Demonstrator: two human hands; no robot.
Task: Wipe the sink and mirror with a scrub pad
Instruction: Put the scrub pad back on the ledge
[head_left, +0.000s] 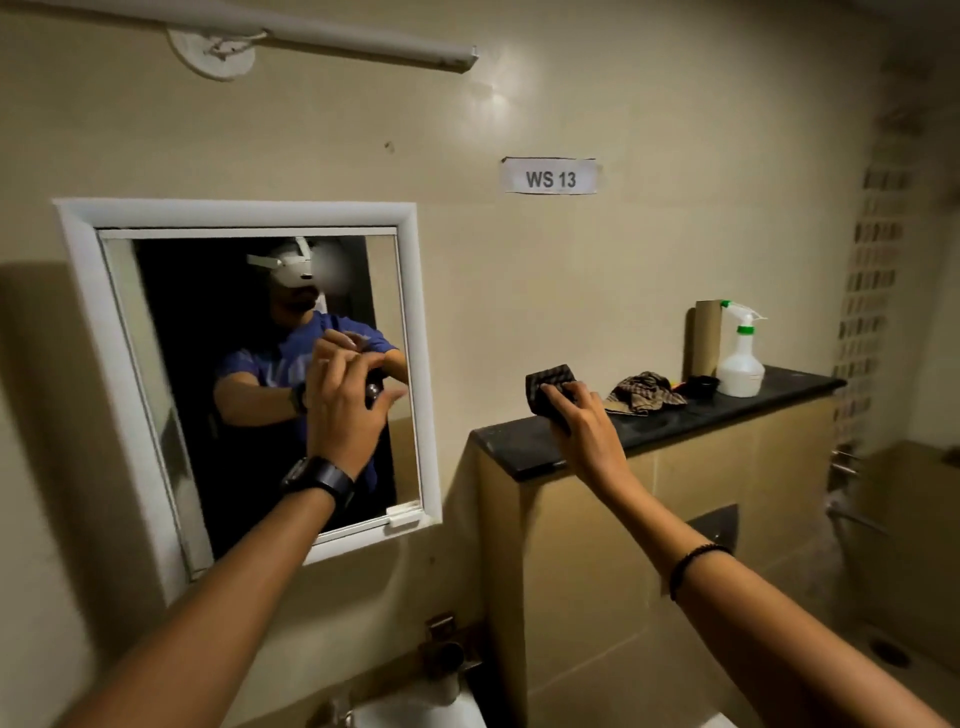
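Note:
The white-framed mirror hangs on the beige wall at the left. My left hand, with a black watch on its wrist, is raised in front of the mirror's right part. Its fingers curl around a small dark object that is blurred. My right hand reaches over the left end of the black ledge and grips a dark scrub pad, held just above the ledge. The white sink shows only as a rim at the bottom edge, below a metal tap.
On the ledge to the right lie a crumpled checked cloth, a small black item, a white spray bottle with a green collar, and a cardboard tube. A paper label and a tube light hang on the wall above.

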